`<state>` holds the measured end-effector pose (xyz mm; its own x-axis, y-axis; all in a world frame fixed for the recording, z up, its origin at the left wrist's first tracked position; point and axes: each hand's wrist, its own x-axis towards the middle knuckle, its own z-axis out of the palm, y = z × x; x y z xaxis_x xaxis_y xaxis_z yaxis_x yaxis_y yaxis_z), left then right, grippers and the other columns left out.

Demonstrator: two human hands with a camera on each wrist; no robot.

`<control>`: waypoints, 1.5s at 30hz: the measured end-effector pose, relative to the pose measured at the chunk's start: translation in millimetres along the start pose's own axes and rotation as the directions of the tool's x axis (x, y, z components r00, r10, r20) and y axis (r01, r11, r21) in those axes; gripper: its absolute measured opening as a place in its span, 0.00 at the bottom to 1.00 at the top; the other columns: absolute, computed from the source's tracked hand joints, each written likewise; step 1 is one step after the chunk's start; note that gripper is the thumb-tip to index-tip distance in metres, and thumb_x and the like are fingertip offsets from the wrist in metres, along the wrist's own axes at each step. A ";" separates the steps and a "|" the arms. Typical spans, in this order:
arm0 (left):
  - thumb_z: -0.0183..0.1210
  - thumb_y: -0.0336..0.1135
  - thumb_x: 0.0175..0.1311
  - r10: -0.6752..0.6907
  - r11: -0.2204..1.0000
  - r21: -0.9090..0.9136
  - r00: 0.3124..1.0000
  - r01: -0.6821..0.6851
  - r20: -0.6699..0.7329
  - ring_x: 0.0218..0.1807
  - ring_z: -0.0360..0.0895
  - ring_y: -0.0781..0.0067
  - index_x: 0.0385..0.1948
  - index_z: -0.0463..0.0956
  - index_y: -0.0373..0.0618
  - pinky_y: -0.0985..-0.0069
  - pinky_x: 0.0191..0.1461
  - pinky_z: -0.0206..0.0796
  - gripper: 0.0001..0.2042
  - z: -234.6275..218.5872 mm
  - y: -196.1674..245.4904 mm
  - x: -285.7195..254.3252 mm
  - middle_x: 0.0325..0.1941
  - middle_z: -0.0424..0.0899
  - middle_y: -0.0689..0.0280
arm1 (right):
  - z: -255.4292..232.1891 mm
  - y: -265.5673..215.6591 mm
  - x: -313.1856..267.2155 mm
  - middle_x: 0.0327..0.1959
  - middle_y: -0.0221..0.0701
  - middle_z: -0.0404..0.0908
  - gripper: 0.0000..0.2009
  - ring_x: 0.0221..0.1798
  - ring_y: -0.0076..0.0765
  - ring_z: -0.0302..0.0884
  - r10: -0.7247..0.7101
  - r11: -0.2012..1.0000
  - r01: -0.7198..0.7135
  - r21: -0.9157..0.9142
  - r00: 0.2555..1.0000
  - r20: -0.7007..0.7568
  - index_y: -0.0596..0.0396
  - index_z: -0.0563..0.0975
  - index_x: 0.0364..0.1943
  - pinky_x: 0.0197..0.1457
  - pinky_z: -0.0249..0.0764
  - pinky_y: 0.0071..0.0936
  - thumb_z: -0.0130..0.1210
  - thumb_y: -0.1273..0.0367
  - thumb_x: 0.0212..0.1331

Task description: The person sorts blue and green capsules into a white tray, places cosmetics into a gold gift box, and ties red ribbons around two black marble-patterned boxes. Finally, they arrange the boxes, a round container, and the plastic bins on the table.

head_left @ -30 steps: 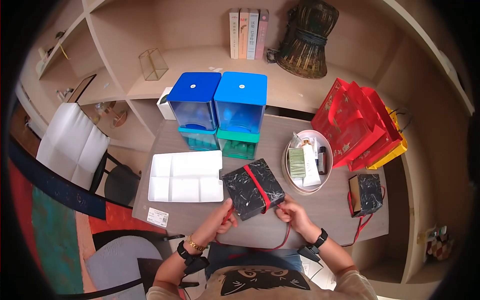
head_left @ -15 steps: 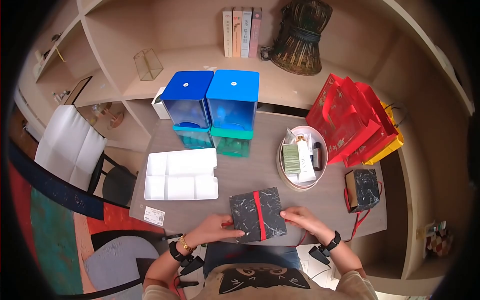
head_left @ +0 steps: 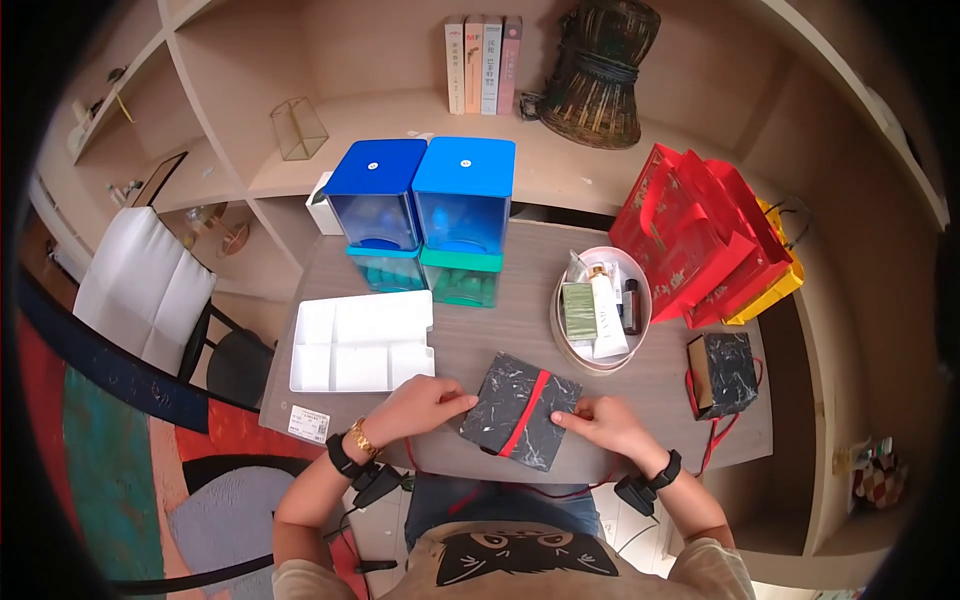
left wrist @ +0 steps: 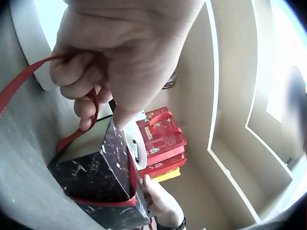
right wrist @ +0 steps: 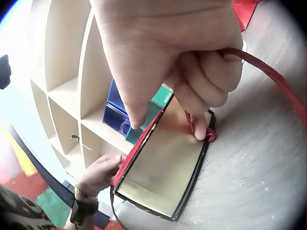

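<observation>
A black marbled box (head_left: 505, 408) with a red ribbon (head_left: 524, 415) across its top is at the table's near edge. My left hand (head_left: 420, 404) is at its left side; in the left wrist view its thumb touches the box corner and its curled fingers grip a ribbon (left wrist: 21, 81) trailing past the fist. My right hand (head_left: 610, 426) is at the right edge, thumb on top. In the right wrist view, that hand's curled fingers (right wrist: 204, 79) hold another ribbon length (right wrist: 273, 76), one fingertip against the box's pale gold side (right wrist: 160, 165).
A white divided tray (head_left: 362, 342) lies left, below stacked blue and green drawers (head_left: 463, 210). Right of centre is a round tub (head_left: 563, 340) of toiletries, with red bags (head_left: 680, 235) behind it. A second black marbled box (head_left: 731, 374) stands at the right edge.
The box first came nearer the body, then turned clockwise and moved slightly away. My left hand has risen along its left side; my right thumb now lies on the top.
</observation>
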<state>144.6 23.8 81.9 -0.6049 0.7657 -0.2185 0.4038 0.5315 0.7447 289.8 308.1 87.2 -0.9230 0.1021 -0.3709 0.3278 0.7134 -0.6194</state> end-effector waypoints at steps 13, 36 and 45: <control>0.62 0.61 0.58 0.039 0.991 0.129 0.993 -0.024 -0.111 0.42 0.76 0.47 0.42 0.70 0.30 0.61 0.46 0.68 0.33 43.5 6.5 7.4 0.41 0.75 0.46 | 14.2 3.9 -13.2 0.30 0.45 0.79 0.29 0.34 0.52 0.80 -0.176 0.982 0.183 0.038 0.973 -0.151 0.61 0.70 0.39 0.41 0.74 0.41 0.62 0.46 0.56; 0.75 0.36 0.41 0.343 0.880 -0.286 0.924 -0.380 -0.169 0.37 0.73 0.77 0.58 0.70 0.47 0.79 0.40 0.66 0.36 39.6 6.9 -24.3 0.61 0.77 0.62 | 35.6 51.9 -26.8 0.48 0.34 0.76 0.29 0.34 0.20 0.68 -0.416 0.791 0.439 0.427 0.897 -0.152 0.54 0.64 0.46 0.34 0.64 0.18 0.72 0.72 0.41; 0.74 0.39 0.44 0.374 0.842 -0.373 0.920 -0.389 -0.117 0.37 0.79 0.73 0.55 0.70 0.51 0.82 0.32 0.67 0.32 46.3 7.9 -30.6 0.59 0.79 0.61 | 8.5 33.0 11.6 0.35 0.30 0.79 0.10 0.37 0.29 0.75 -0.507 0.691 0.462 0.557 0.858 -0.083 0.60 0.77 0.37 0.41 0.71 0.28 0.53 0.66 0.68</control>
<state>198.1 21.3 65.2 -0.4859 0.8609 0.1509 0.3198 0.0144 0.9474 291.6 326.9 56.5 -0.9749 -0.2161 0.0529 -0.0876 0.1540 -0.9842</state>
